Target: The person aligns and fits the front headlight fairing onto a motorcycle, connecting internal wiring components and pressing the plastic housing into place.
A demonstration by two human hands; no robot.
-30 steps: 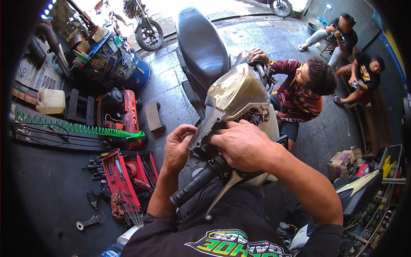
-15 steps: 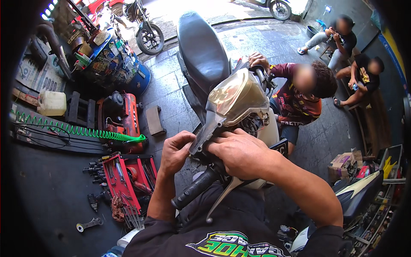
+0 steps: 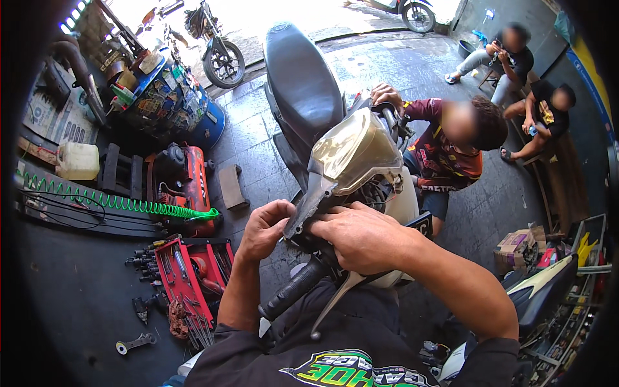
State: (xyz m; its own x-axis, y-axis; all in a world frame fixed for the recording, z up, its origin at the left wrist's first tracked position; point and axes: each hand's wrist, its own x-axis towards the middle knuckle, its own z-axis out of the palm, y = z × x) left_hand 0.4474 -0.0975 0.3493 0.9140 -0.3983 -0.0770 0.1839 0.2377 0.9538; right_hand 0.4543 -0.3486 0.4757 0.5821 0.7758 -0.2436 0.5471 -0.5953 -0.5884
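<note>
A scooter's front end with a tinted, clear-covered headlight unit (image 3: pixel 348 151) is in front of me. My left hand (image 3: pixel 264 229) is closed at the left edge of its dark side bracket (image 3: pixel 304 208), finger and thumb curled against it. My right hand (image 3: pixel 361 238) bends over the handlebar assembly, fingertips tucked beneath the bracket, so what they hold is hidden. Below my hands are the black rubber grip (image 3: pixel 290 290) and a silver brake lever (image 3: pixel 338 297). A co-worker's hand (image 3: pixel 387 95) rests at the far end of the handlebar, beside the headlight unit.
A red tool tray (image 3: pixel 174 271), red compressor (image 3: pixel 196 168) and blue drum (image 3: pixel 213 122) stand left. A wooden block (image 3: pixel 232 184) lies on the tiles. A co-worker (image 3: pixel 451 148) crouches right; two seated people (image 3: pixel 509 64) are behind. Another scooter (image 3: pixel 541 297) is lower right.
The headlight unit and both my hands sit slightly lower in view than a second ago. My fingers remain at the bracket, with only small shifts of position.
</note>
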